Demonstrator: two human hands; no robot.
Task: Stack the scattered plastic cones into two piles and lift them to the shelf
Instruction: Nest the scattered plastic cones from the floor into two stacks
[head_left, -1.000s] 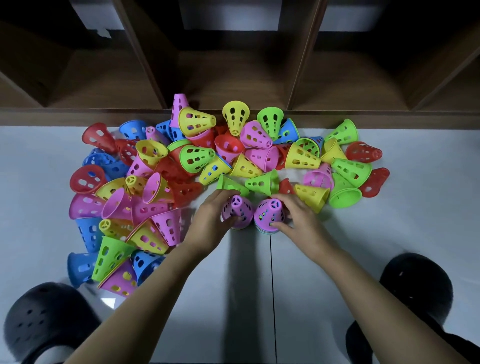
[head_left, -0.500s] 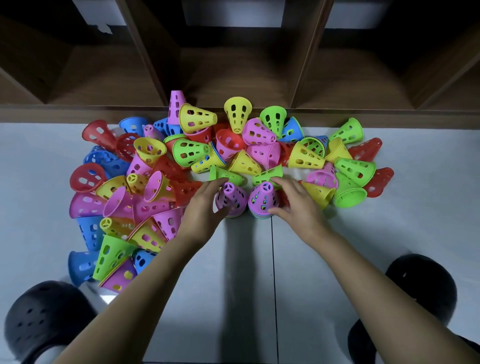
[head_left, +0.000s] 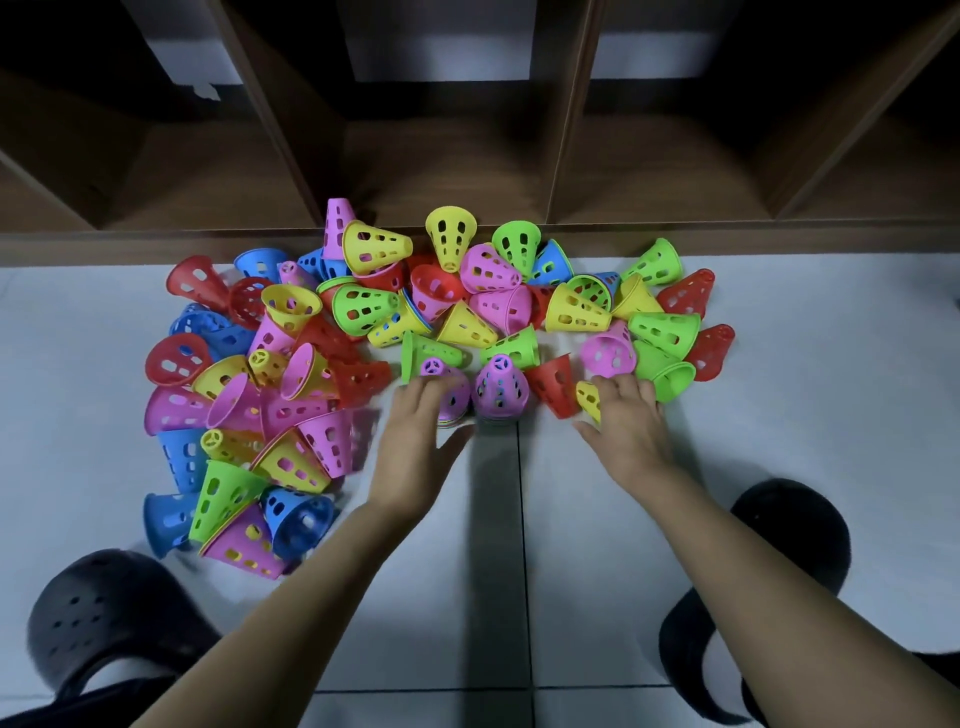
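Many perforated plastic cones in red, blue, yellow, green and pink lie scattered on the pale floor (head_left: 519, 545) in front of a wooden shelf (head_left: 447, 171). Two short upright piles stand side by side at the near edge of the heap, each with a purple cone on top: the left pile (head_left: 456, 397) and the right pile (head_left: 500, 387). My left hand (head_left: 421, 431) lies over the left pile with its fingers on it and the thumb spread wide. My right hand (head_left: 628, 421) is to the right of the piles. Its fingers touch a yellow cone (head_left: 588, 399) lying on its side, thumb held apart.
The shelf has several open, dark compartments split by slanted wooden dividers just behind the heap. A red cone (head_left: 553, 382) lies between the right pile and the yellow cone. Two black perforated shoes (head_left: 104, 623) (head_left: 789, 540) are at the bottom left and right.
My right hand has left the right pile and moved right onto the yellow cone. My left hand has stayed at the left pile, its thumb now spread away.
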